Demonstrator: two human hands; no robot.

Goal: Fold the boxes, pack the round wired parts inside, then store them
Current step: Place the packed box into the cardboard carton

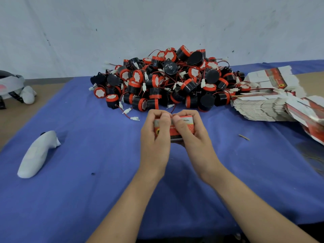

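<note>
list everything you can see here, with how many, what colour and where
round wired parts: one big pile, too many to count, black and red with white plugs, far side of the cloth by the wall
flat boxes: stacks, too many to count, white and red, right of the pile
box: one, red and white, held over the cloth's middle
cloth: one, blue, over the table
table: one, brown, bare at far left
controller: one, white, on the cloth at left
headset: one, white and grey, at left edge, partly cut off
scrap: one, small, pale, on the cloth at right
wall: pale grey, behind
left hand: grips the box
right hand: grips the box
</note>
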